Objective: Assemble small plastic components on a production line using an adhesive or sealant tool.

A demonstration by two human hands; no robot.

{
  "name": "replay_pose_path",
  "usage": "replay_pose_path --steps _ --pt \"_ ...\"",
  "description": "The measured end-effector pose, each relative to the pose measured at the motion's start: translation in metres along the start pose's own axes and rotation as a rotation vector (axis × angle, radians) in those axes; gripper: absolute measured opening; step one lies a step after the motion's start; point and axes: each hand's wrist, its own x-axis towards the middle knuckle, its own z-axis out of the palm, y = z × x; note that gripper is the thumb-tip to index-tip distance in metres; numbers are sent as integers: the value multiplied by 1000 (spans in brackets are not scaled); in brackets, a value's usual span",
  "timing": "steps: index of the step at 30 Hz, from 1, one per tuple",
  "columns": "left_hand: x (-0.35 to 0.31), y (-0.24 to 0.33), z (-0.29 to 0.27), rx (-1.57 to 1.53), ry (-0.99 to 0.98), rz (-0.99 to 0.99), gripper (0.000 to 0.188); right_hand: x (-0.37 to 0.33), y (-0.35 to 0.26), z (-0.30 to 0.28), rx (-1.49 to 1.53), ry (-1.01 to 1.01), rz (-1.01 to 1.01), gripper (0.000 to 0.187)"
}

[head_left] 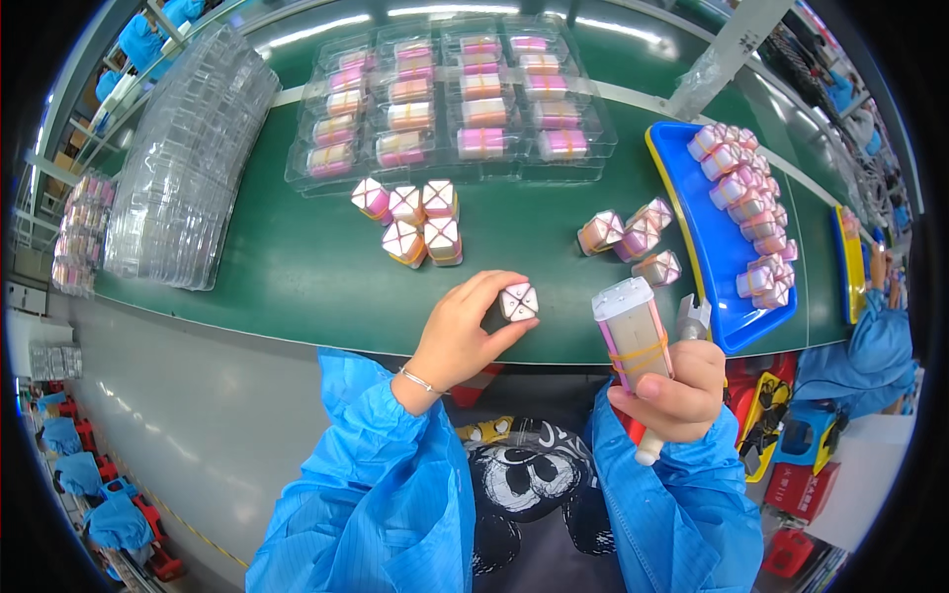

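Near the table's front edge, my left hand (460, 331) has thumb and index finger closed around a small upright rubber-banded block (518, 302), its white end crossed by dark lines. My right hand (682, 390), raised to the right, grips a larger rubber-banded block (635, 331) with pink sides and a whitish end turned up. The same hand also holds a tool with a flat metal tip (694, 316) and a pale handle end (648, 451); the fingers hide its middle. Several similar blocks (422, 222) stand beyond my left hand, and several more (633, 235) beyond the right.
A blue tray (692, 232) of banded blocks lies on the right of the green table (297, 247). At the back, clear plastic trays (450, 170) hold pink and cream blocks. Stacked empty plastic trays (183, 168) stand at left. Another person's blue sleeve (855, 351) shows at right.
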Motion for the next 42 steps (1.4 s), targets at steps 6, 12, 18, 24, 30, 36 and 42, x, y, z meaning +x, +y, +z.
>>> replay_pose_path --steps 6,12,18,24,30,36,42 --pt "1 1 -1 9 -14 7 46 5 3 -1 -12 -82 -74 39" --pt "1 0 1 25 -4 3 45 10 11 7 25 -197 262 30" --pt "1 0 1 -3 8 11 46 5 30 7 -5 -419 792 39" --pt "2 3 0 -18 23 26 48 14 30 10 -45 -222 817 31" --pt "-3 -4 4 -72 13 -55 46 30 24 23 939 536 685 19" --pt "-1 0 0 -89 -31 -144 42 69 23 81 1091 488 760 21" --pt "-2 2 -3 -34 -41 -113 42 69 19 92 1199 268 793 18"
